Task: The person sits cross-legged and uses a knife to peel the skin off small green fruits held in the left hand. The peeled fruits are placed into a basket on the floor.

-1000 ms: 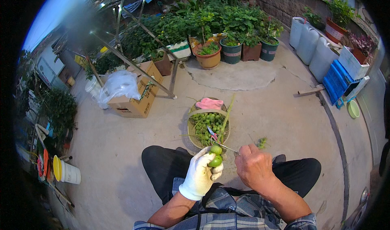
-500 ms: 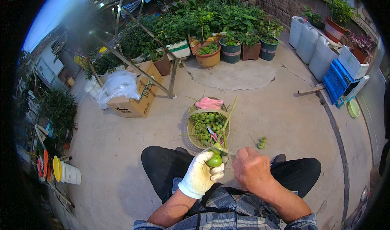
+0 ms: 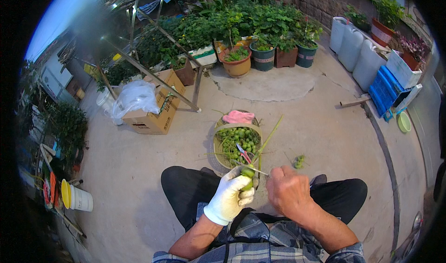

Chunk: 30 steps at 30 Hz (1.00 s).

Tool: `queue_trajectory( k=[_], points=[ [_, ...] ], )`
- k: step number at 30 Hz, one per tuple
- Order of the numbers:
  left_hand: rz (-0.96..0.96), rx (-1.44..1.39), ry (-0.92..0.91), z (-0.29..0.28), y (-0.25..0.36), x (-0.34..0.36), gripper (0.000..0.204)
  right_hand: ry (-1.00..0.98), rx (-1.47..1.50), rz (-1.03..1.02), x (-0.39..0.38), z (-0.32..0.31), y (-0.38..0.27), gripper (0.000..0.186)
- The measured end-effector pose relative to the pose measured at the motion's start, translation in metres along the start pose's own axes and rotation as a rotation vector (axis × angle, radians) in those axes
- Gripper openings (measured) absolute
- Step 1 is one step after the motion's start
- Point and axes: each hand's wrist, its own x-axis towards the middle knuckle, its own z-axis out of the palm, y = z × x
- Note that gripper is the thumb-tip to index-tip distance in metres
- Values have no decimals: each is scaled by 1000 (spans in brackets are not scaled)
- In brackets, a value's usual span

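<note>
My left hand [image 3: 227, 195], in a white glove, is closed around round green fruits [image 3: 248, 172] just above my lap. A long green stalk [image 3: 270, 138] rises from beside them toward the far right. My bare right hand [image 3: 289, 191] is in a fist on a thin knife [image 3: 261, 171]; its pale blade lies against the upper fruit, and its handle is hidden. Beyond my hands stands a woven basket [image 3: 215, 147] of small green fruits [image 3: 238, 140]. Red-handled scissors [image 3: 244, 153] rest on them, and a pink glove or cloth [image 3: 238, 117] lies at the far rim.
A small bunch of green fruits [image 3: 298, 161] lies on the concrete to the right. A cardboard box [image 3: 155, 119] with plastic wrap and a metal frame [image 3: 153, 75] stand far left. Potted plants [image 3: 237, 68] line the back; white jugs [image 3: 351, 47] and a blue crate [image 3: 385, 93] stand right.
The stalk has tilted farther to the right. The fruits have turned in my left hand, and the blade shows at a slightly different angle. My right hand has hardly moved.
</note>
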Motion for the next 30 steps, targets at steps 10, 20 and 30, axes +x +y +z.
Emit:
queue_trajectory(
  k=[10,20,30],
  points=[
    [140,155,172,10,-6,0,29,12,-55,52,-5,3,1,16],
    [237,346,206,7,-12,2,26,-40,-70,21,-9,8,-2,19],
    [176,214,156,6,-12,3,23,-30,-40,-20,-11,6,0,17]
  ],
)
